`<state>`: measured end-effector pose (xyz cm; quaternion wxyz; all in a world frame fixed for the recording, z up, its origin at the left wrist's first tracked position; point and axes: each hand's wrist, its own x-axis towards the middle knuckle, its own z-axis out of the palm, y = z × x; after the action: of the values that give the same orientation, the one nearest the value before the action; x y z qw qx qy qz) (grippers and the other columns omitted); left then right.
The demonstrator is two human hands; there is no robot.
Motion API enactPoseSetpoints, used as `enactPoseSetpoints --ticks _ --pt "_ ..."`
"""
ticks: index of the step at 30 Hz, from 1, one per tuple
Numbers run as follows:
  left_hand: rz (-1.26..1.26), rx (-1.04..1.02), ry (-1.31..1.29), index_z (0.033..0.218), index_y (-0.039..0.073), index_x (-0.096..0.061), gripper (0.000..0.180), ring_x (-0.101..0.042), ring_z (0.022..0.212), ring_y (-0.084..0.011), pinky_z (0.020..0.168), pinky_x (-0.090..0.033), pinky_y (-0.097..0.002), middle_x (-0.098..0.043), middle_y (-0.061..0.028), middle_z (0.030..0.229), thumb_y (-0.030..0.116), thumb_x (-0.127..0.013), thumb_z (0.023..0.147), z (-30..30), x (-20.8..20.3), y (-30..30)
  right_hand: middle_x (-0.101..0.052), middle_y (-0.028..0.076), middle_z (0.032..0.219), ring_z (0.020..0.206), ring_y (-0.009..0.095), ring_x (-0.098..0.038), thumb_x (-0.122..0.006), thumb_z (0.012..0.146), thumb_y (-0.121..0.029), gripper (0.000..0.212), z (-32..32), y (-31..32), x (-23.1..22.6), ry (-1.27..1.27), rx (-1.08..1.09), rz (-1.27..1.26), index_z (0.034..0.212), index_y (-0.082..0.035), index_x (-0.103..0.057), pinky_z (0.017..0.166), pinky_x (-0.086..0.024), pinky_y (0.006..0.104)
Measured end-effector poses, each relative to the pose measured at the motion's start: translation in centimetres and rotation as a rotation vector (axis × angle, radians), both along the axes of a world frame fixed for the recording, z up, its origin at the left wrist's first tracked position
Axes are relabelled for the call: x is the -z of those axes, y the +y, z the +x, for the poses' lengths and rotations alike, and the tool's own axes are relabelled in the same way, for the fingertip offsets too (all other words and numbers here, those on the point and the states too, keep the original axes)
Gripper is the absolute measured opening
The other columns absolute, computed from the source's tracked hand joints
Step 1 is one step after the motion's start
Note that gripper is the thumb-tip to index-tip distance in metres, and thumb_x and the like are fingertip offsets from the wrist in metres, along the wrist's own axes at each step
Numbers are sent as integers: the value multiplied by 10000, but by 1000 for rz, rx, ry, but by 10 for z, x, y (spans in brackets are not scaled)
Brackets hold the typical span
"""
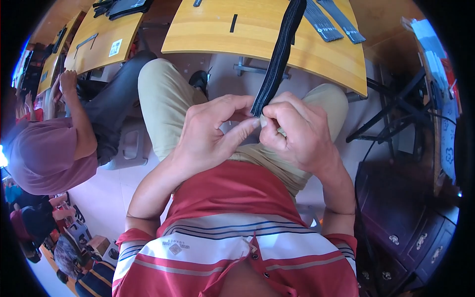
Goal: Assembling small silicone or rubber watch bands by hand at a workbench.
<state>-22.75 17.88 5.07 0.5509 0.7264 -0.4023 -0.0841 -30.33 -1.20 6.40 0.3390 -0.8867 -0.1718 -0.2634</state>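
Observation:
A long black ribbed elastic strap (277, 62) with thin grey lines runs from the yellow table down to my hands. Its near end sits between the fingertips of both hands, above my lap. My left hand (213, 129) is closed on the left side of that end, thumb and fingers pinching. From the right, my right hand (299, 127) pinches the same end, its other fingers curled in. The fingertips of the two hands nearly meet at the strap's tip. Whether anything small lies between them is hidden.
The yellow table (198, 37) stands ahead of my knees, with grey flat strips (321, 24) at its far right and a short black strip (233, 23) on top. A person (54, 153) sits at the left by another table (101, 37). At right are a black folding stand (391, 111) and dark drawers (401, 232).

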Motion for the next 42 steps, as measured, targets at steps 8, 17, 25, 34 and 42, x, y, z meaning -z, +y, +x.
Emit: enactPoseSetpoints --ticks 8,17,25,34,42 --pt "46 41 -145 1132 -54 -683 264 -718 819 -279 710 -549 -325 -721 -173 954 -4 -746 881 -5 -9 2 -583 111 813 689 284 -640 -736 755 4 214 -7 2 -5 25 -13 -60 869 -33 -558 577 -518 384" --pt "16 25 -242 1121 -41 -640 234 -644 723 -356 626 -510 -415 -623 -169 837 2 -675 893 -11 -3 -1 -594 131 780 645 287 -618 -708 690 110 269 -11 6 -1 -20 -4 -60 907 13 -582 556 -494 360" --pt "74 115 -107 1078 -25 -636 178 -629 689 -325 598 -485 -393 -589 -148 797 9 -663 905 -10 -5 12 -584 103 759 618 277 -613 -695 677 88 263 -14 2 -1 85 -125 -21 871 -22 -556 539 -485 360" --pt "-8 143 -54 1054 -40 -652 184 -686 798 -310 723 -548 -356 -674 -172 934 -31 -679 872 -6 -13 20 -615 94 802 624 272 -617 -711 686 71 245 -11 9 -3 101 -232 93 844 -32 -556 534 -488 372" --pt "-169 -64 111 1072 -43 -704 205 -715 842 -159 738 -588 -263 -723 -143 1035 -51 -715 867 -12 3 12 -621 90 805 653 257 -638 -752 693 46 265 -5 10 -5 -7 -63 -37 908 -36 -619 554 -507 359"
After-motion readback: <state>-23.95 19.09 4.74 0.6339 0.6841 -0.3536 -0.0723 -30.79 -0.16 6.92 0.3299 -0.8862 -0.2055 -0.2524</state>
